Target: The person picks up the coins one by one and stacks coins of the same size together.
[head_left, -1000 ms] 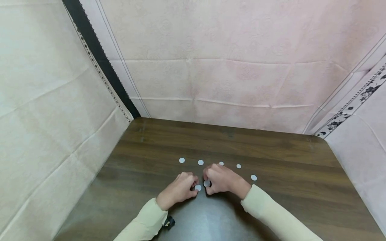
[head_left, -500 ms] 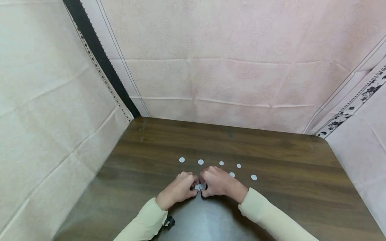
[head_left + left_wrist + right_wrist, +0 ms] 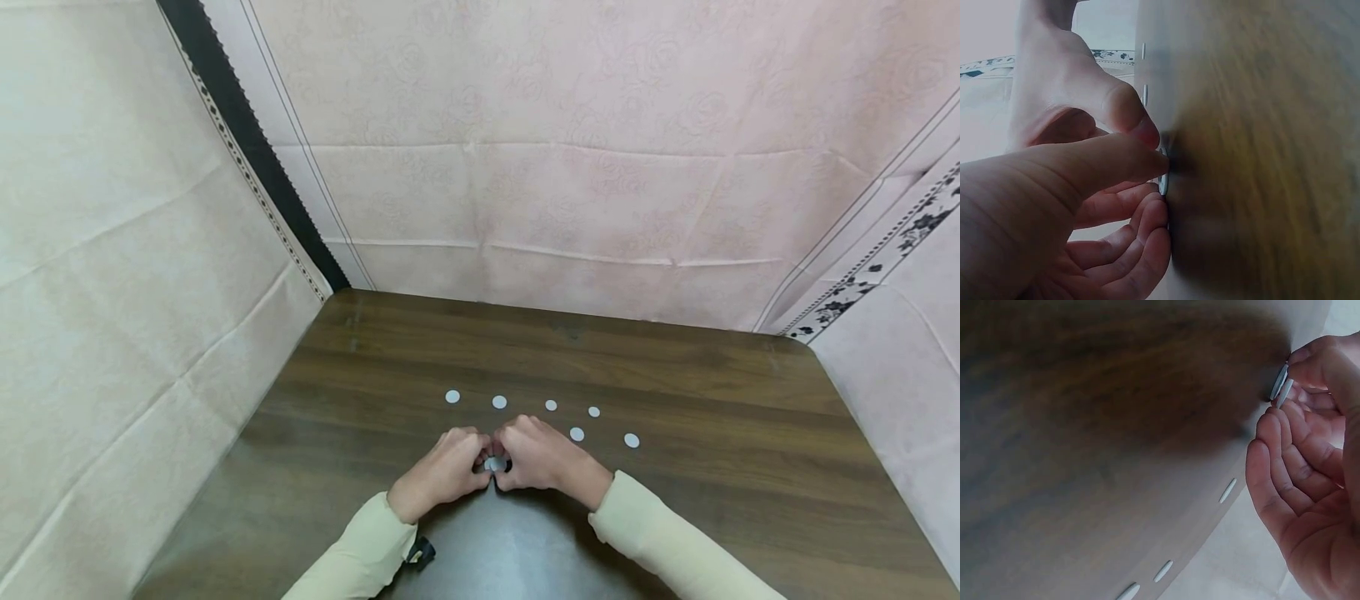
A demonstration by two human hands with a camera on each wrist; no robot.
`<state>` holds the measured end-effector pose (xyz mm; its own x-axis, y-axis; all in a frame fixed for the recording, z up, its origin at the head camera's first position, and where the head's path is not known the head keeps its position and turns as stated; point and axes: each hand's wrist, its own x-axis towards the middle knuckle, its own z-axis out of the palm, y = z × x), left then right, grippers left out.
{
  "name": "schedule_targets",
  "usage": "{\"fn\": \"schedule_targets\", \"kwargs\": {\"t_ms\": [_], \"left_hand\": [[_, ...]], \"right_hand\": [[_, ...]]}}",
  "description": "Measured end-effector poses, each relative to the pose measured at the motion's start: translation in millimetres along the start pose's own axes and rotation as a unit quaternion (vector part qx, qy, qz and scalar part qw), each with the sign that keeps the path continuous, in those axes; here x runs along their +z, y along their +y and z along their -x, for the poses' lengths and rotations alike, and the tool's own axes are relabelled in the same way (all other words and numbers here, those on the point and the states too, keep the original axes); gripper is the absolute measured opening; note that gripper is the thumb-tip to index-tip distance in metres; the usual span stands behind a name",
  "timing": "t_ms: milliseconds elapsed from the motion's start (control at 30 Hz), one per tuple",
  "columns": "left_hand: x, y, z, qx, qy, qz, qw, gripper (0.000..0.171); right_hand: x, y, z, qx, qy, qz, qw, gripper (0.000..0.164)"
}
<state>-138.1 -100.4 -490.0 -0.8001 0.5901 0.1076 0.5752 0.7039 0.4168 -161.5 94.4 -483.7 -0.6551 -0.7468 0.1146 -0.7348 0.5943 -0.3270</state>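
Two flat white discs lie between the hands, near the middle of the table. My left hand (image 3: pixel 446 464) pinches one white disc (image 3: pixel 1164 181) between thumb and curled fingers, down at the tabletop. From the other side, my right hand (image 3: pixel 542 454) grips a second white disc (image 3: pixel 1285 394) between thumb and fingertips. In the right wrist view, this disc overlaps the first disc (image 3: pixel 1277 382), held just above or against it; whether they touch is unclear. The fingertips of both hands nearly meet, and they hide part of both discs in the head view.
Several more white discs lie on the brown wooden table (image 3: pixel 675 500): a disc (image 3: pixel 452 397) at the far left, a smaller disc (image 3: pixel 551 406) behind the right hand, and a disc (image 3: pixel 632 441) to its right. Pale cloth (image 3: pixel 525 208) hangs around the table.
My right hand has moved left with its disc, from beside the left hand's disc to over it. Another disc behind the right wrist has come into view. My left hand has stayed put.
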Motion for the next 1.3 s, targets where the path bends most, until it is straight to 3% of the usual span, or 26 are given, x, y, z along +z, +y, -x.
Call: {"fn": "schedule_targets", "kwargs": {"t_ms": [867, 1300], "left_hand": [[-2.4, -4.8, 0.0, -0.006, -0.007, 0.023, 0.9997, 0.019], [-1.5, -5.1, 2.4, -0.007, -0.005, 0.014, 0.9999, 0.022]], "right_hand": [[1.3, -3.2, -1.2, 0.049, 0.003, -0.042, 0.998, 0.017], [3.0, -4.2, -1.0, 0.05, -0.001, -0.049, 0.998, 0.014]]}}
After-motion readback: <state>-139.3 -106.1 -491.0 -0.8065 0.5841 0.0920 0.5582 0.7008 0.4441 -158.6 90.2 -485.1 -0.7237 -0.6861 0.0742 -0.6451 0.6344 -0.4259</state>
